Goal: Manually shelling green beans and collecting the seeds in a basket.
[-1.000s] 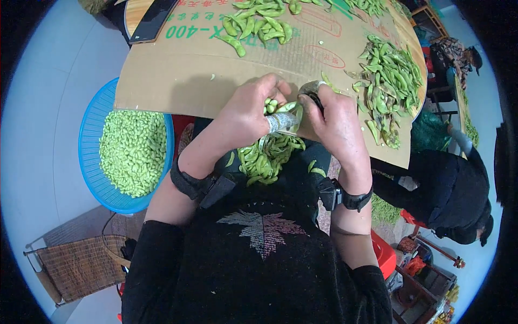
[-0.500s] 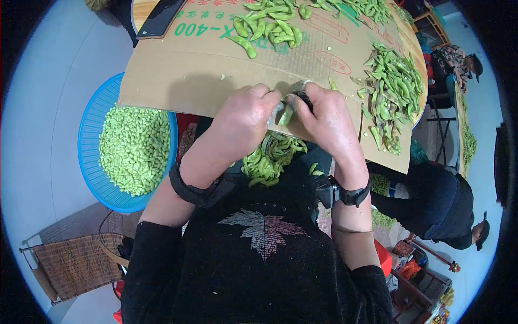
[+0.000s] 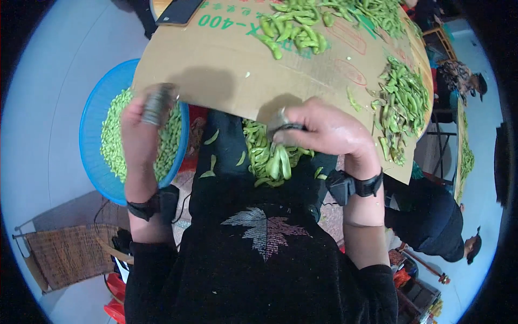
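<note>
My left hand [image 3: 141, 127] hangs over the blue basket [image 3: 89, 127] of shelled green beans [image 3: 114, 137]. Motion smears its fingers, which wear a greyish wrapping, so their grip cannot be read. Above my lap, just off the cardboard's near edge, my right hand [image 3: 329, 129] is closed on a split green bean pod [image 3: 280, 162]. Dark and pale coverings show on its thumb and fingertips. Below it lies a heap of pod shells [image 3: 264, 175], with a few loose shells on my dark trousers.
Cardboard [image 3: 216, 59] covers the round wooden table. Whole bean pods lie in a far pile [image 3: 302, 27] and a right-hand pile [image 3: 404, 92]. A phone [image 3: 178, 12] rests at the far left. People sit at the right; a woven chair [image 3: 67, 254] stands lower left.
My hands have parted from the cardboard's near edge. The left has swung left over the basket; the right has come down above the shell heap with the pod.
</note>
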